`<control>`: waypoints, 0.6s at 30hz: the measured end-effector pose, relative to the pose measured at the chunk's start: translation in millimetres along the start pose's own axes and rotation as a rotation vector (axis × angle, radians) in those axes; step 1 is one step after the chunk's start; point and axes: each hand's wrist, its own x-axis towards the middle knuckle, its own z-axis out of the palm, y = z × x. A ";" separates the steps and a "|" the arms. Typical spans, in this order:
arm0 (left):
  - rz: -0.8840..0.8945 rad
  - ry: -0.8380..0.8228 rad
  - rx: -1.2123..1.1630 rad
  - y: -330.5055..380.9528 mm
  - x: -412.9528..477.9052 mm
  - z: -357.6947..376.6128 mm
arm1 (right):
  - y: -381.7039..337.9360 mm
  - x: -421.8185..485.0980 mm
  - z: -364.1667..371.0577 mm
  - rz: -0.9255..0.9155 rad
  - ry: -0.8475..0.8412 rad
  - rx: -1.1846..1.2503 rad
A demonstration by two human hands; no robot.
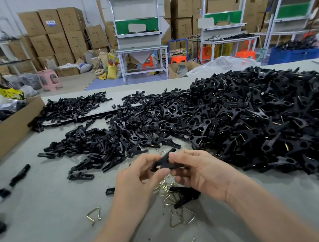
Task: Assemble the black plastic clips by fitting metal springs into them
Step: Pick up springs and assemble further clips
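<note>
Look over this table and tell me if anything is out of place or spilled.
Nothing looks broken or spilled. A few strays, though: one clip part lies alone near the left, far from the piles, a small black piece sits by the left hand, and springs are strewn loose around the forearms.

Brightness: bright, even white indoor light throughout.
Source: from above, diffuse.
Shadows: soft and faint on the grey desk (48, 211), close under the metal springs (181, 217) and the pile of clips (248, 115).
Glare: small glints on the springs; a pale sheen on the clear plastic sheet (222, 64).
Blur: far left edge smeared; cardboard boxes (56, 33) at the back soft.
Distortion: wide-angle bend; the workbench (298, 18) at the right edge leans inward.
Focus: sharpest at the black clip (165, 162) and the fingers (148, 160) round it.
</note>
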 end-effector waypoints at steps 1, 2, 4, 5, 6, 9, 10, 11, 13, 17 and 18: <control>0.006 0.006 0.033 0.6 -0.2 -0.1 | 0.7 0.1 0.2 0.004 -0.010 0.000; 0.012 0.002 0.066 0.5 -0.5 -0.2 | 1.4 0.3 0.1 0.004 -0.016 -0.006; 0.032 -0.013 0.123 -0.1 -0.9 -0.3 | 2.0 0.8 -1.0 -0.004 -0.027 -0.022; 0.039 -0.018 0.141 -0.4 -1.0 -0.5 | 2.0 1.0 -1.6 -0.009 -0.037 -0.026; 0.048 -0.023 0.155 -0.6 -0.8 -0.9 | 1.9 1.2 -2.1 -0.012 -0.051 -0.029; 0.106 -0.046 0.227 0.6 -1.0 -1.2 | 2.6 2.1 -2.9 -0.019 -0.088 -0.034; 0.132 -0.061 0.256 1.1 -1.5 -0.8 | 3.4 2.5 -2.8 -0.022 -0.102 -0.033; 0.160 -0.077 0.274 1.2 -2.0 0.1 | 4.1 2.8 -2.4 -0.022 -0.122 -0.032; 0.213 -0.093 0.274 0.5 -4.1 1.8 | 5.8 3.1 -0.1 -0.011 -0.164 -0.036; 0.265 -0.050 0.255 -1.6 -3.9 1.9 | 6.0 2.2 2.5 -0.017 -0.187 -0.055; 0.279 -0.041 0.251 -1.9 -3.3 1.2 | 5.4 2.0 2.4 -0.034 -0.196 -0.052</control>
